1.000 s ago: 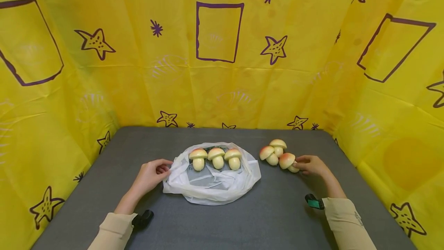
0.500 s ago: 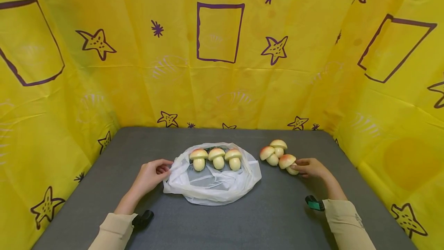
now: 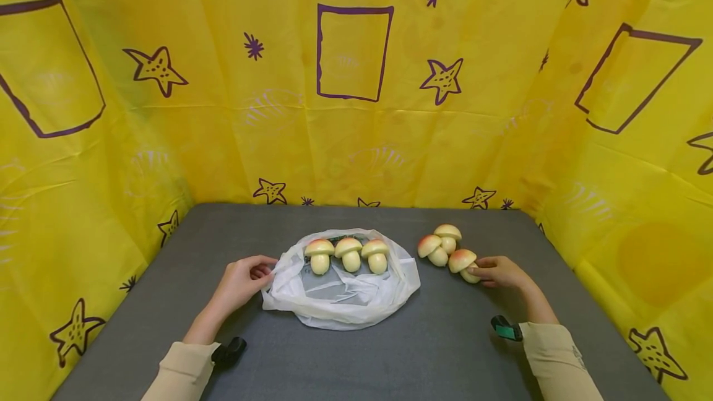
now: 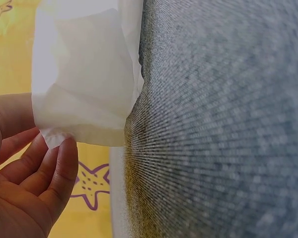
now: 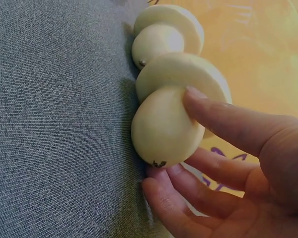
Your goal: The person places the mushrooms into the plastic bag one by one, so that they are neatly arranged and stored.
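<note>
The cream-yellow, glossy toy mushroom with a red-tinged cap lies on the grey fabric-covered table, its stem pinched between the thumb and curled fingers of the right hand. The left hand pinches the rim of the crinkled white plastic bag. A light, even pinch and straight lift should suit the smooth stem. The long axis slants: stem toward the person and right, cap away and left, just beside two matching mushrooms.

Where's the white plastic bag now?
Head view: mid-frame on the grey table, the bag lies between the left hand, at its rim, and three loose cream-yellow mushrooms.
</note>
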`<action>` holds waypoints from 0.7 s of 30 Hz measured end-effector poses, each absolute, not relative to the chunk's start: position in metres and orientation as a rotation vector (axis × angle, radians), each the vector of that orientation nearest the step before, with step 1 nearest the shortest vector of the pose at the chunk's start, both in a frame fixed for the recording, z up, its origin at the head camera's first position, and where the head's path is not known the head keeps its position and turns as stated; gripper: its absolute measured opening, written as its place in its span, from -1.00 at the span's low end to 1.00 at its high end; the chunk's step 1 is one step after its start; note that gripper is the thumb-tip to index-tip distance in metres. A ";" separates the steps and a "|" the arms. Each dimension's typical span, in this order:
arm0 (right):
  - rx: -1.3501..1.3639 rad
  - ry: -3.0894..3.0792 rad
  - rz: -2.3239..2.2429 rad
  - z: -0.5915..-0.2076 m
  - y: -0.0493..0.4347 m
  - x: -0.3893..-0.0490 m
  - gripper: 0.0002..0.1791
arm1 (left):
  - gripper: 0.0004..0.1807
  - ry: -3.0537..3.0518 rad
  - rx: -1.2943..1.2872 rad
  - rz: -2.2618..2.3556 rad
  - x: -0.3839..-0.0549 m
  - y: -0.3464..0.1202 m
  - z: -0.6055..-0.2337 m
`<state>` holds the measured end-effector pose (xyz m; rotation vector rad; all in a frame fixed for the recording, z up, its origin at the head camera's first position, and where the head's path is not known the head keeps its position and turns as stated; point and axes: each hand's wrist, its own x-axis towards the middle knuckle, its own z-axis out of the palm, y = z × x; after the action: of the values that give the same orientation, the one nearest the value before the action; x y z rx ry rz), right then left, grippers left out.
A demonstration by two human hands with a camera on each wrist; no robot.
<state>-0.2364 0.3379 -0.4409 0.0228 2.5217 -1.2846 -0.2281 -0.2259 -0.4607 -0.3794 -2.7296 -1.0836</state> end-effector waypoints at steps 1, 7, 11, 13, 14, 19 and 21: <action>0.034 2.518 -1.296 -0.441 0.338 -0.236 -0.27 | -0.74 -2.730 -0.377 -1.083 -0.228 -0.226 -0.461; 0.054 2.543 -1.282 -0.438 0.335 -0.232 -0.28 | -0.74 -2.735 -0.375 -1.080 -0.228 -0.226 -0.461; 0.082 2.573 -1.271 -0.437 0.333 -0.230 -0.30 | -0.74 -2.740 -0.383 -1.078 -0.228 -0.226 -0.461; 0.092 2.582 -1.267 -0.436 0.332 -0.229 -0.30 | -0.74 -2.742 -0.389 -1.076 -0.228 -0.226 -0.461; 0.099 2.585 -1.266 -0.436 0.332 -0.229 -0.29 | -0.74 -2.742 -0.391 -1.077 -0.228 -0.226 -0.461; 0.120 2.597 -1.255 -0.433 0.331 -0.226 -0.26 | -0.74 -2.745 -0.390 -1.084 -0.229 -0.226 -0.460; 0.137 2.606 -1.258 -0.433 0.330 -0.225 -0.26 | -0.74 -2.746 -0.391 -1.079 -0.230 -0.226 -0.461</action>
<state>-0.2245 0.3298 -0.4328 0.1372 2.6063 -1.2579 -0.2298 -0.2255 -0.4608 -0.3905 -2.7463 -1.0789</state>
